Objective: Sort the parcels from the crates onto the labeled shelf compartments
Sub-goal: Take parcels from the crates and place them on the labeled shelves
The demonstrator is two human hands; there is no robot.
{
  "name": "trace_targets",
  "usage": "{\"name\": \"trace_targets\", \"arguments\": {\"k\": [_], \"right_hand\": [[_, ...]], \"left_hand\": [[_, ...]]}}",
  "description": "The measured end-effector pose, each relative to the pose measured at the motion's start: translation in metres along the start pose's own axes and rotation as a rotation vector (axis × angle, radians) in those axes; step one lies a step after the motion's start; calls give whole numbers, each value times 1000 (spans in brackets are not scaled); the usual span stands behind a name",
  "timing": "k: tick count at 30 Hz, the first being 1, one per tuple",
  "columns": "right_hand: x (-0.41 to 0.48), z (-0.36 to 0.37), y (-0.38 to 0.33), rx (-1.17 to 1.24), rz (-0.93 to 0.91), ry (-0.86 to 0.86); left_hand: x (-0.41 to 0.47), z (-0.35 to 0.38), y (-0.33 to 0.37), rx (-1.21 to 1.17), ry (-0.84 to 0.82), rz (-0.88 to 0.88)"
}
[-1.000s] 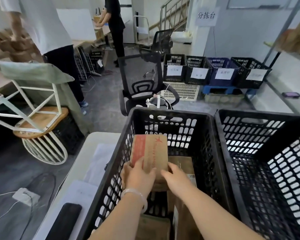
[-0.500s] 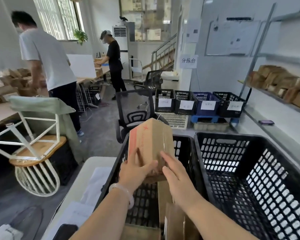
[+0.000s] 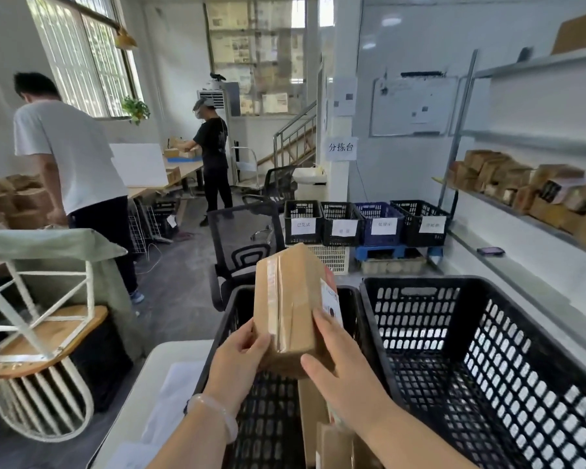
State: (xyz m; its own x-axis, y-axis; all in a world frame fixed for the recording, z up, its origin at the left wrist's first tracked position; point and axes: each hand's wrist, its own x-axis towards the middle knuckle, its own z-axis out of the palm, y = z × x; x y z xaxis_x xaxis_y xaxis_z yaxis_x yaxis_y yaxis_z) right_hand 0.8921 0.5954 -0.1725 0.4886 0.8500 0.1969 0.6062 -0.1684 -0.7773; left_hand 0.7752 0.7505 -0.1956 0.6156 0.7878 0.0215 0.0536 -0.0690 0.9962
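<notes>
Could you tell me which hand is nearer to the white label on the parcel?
Right. The right hand grips the parcel just below the label; the left hand holds the opposite side.

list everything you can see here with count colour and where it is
left crate: 1, black, front centre
right crate: 1, black, beside it on the right
held parcel: 1, brown, taped, above the left crate
crate parcels: at least two, brown, low in the left crate
shelf parcels: many, brown, row at far right
floor bins: 4, three black, one blue, white labels, by the back wall
phone: 1, dark, ledge at right
office chair: 1, black, behind the left crate
tipped chair: 1, white frame, wooden seat, left
table: 1, white, under the crates
other people: 2, one white shirt, one black, left background
bracelet: 1, pale, left wrist
left hand: grips the parcel's lower left
right hand: grips its lower right
</notes>
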Motion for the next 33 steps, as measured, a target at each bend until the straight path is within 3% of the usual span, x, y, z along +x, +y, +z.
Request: {"name": "trace_targets", "arguments": {"k": [5,8,10,12,14,18,22,26,30,33], "right_hand": [[-2,7,-5,-242,-164,-46],[-3,6,-3,-192,-156,-19],[-3,7,1,-126,-99,110],[0,8,9,7,36,309],[7,1,16,213,216,378],[13,-14,29,665,448,212],[13,-10,34,875,500,111],[15,-26,33,895,428,212],[15,-56,30,695,354,195],[15,-66,26,521,312,81]], "left_hand": [[6,4,1,-72,-165,-40],[6,4,-5,-241,-165,-128],[6,6,-11,-350,-149,-186],[4,10,-12,-460,-160,-188],[2,13,-10,-512,-180,-156],[0,20,-7,-579,-175,-134],[-7,40,-4,-550,-259,-135],[-13,45,3,-367,-153,-155],[-5,22,19,261,176,137],[2,6,34,731,108,393]]}}
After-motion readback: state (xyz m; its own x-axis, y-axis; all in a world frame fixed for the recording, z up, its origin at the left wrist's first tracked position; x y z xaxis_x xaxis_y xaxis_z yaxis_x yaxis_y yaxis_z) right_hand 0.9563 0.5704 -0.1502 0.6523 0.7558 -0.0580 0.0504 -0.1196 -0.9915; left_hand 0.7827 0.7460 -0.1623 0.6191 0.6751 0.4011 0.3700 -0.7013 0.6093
